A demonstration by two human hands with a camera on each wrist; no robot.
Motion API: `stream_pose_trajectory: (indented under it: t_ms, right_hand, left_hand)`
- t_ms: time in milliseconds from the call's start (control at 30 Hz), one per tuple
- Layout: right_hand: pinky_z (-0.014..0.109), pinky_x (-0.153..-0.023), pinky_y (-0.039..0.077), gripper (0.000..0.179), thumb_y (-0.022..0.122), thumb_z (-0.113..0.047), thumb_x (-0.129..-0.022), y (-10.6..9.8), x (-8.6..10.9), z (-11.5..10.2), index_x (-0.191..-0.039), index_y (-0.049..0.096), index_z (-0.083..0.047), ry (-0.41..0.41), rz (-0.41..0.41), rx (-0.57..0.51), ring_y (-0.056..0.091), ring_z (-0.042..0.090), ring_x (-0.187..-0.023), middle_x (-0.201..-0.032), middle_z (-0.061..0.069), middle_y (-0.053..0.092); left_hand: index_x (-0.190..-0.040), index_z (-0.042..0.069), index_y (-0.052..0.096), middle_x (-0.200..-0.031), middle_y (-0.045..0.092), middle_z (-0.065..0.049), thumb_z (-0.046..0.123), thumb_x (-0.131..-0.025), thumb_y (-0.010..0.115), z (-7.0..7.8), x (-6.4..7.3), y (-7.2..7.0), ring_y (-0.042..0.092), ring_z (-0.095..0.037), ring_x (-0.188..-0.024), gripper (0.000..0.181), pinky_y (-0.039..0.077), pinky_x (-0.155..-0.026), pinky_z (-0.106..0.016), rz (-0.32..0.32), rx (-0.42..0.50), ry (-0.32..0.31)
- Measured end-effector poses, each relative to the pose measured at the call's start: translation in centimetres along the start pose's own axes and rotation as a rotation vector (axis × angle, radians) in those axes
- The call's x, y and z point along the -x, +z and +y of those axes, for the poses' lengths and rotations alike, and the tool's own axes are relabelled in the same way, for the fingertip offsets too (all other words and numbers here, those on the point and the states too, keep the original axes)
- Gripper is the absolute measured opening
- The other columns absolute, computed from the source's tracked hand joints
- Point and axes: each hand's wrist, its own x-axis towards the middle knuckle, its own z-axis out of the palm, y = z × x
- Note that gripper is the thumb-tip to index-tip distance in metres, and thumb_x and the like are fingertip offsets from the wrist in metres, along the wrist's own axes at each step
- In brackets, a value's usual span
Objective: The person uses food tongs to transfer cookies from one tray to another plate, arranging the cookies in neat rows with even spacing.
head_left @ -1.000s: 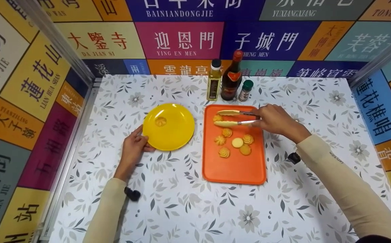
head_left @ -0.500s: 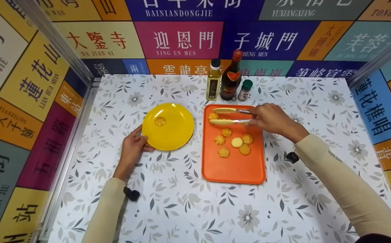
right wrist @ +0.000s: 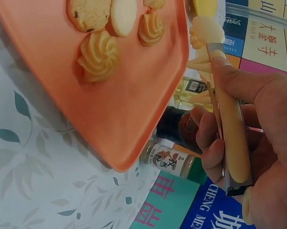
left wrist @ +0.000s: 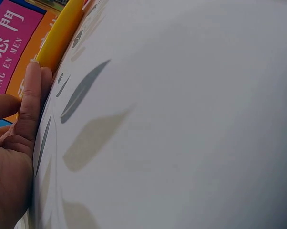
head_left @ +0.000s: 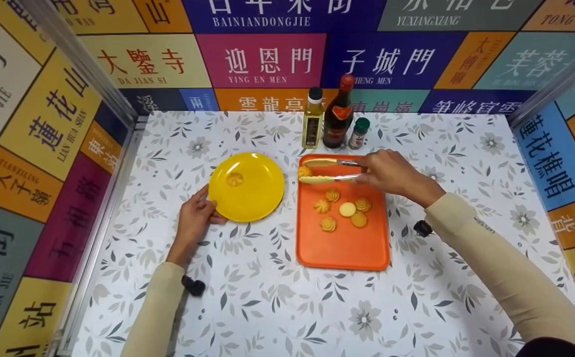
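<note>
Your left grip [head_left: 197, 215] pinches the near-left rim of the yellow plate [head_left: 252, 203], one piped cookie [head_left: 234, 179] lying far left on it. Now your tongs [head_left: 324, 179], parted around a ridged cookie [head_left: 304, 172], are over the far-left corner of the orange tray [head_left: 342, 250]. Nearer, six loose cookies [head_left: 328, 224] sit there; beyond stand an oil bottle [head_left: 312, 126], a red-capped bottle [head_left: 337, 126] and a green-capped shaker [head_left: 359, 134]. Rightmost, your right grip [head_left: 391, 171] is curled firmly round the tongs.

Beige sleeves [head_left: 154, 307] and black wrist cameras [head_left: 194, 286] are worn.
</note>
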Motion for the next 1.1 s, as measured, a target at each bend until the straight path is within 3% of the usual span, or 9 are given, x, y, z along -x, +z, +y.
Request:
stream_pose_trajectory:
  t_ms: [267, 533, 867, 1100]
  right_hand:
    - [0.045, -0.061, 0.054, 0.029, 0.086, -0.028, -0.098, 0.8, -0.7, -0.6, -0.111, 0.080, -0.003, -0.029, 0.036, 0.018, 0.067, 0.025, -0.068, -0.086, 0.009, 0.078]
    - [0.056, -0.078, 0.065, 0.048, 0.084, -0.032, -0.100, 1.6, -1.5, -1.7, -0.134, 0.074, 0.000, -0.010, 0.037, -0.009, 0.078, 0.034, -0.086, -0.100, 0.014, 0.081]
    - [0.049, -0.074, 0.062, 0.045, 0.085, -0.033, -0.099, 2.8, -3.2, -2.8, -0.130, 0.073, -0.003, 0.008, 0.004, -0.059, 0.075, 0.028, -0.084, -0.098, 0.010, 0.079]
    - [0.038, -0.068, 0.056, 0.041, 0.079, -0.037, -0.104, 3.4, -4.2, -3.7, -0.131, 0.071, -0.007, 0.060, -0.069, -0.136, 0.063, 0.022, -0.071, -0.091, 0.005, 0.072]
  left_hand:
    - [-0.168, 0.004, 0.043, -0.090, 0.074, -0.022, 0.004, -0.112, 0.062, -0.2, 0.0, 0.1, 0.080, -0.028, -0.069, 0.060, 0.071, -0.072, -0.038, -0.010, 0.012, 0.037]
    - [-0.169, 0.006, 0.043, -0.091, 0.074, -0.021, 0.005, -0.112, 0.061, -0.1, 0.0, 0.0, 0.080, -0.027, -0.070, 0.060, 0.071, -0.073, -0.037, -0.008, -0.011, 0.035]
    - [-0.169, 0.007, 0.042, -0.094, 0.074, -0.024, 0.008, -0.112, 0.062, -0.1, 0.0, 0.0, 0.080, -0.030, -0.071, 0.060, 0.071, -0.073, -0.040, 0.001, -0.018, 0.013]
    - [-0.169, 0.007, 0.043, -0.094, 0.074, -0.024, 0.007, -0.112, 0.063, -0.2, -0.1, 0.0, 0.080, -0.030, -0.071, 0.060, 0.071, -0.073, -0.040, 0.003, -0.010, 0.015]
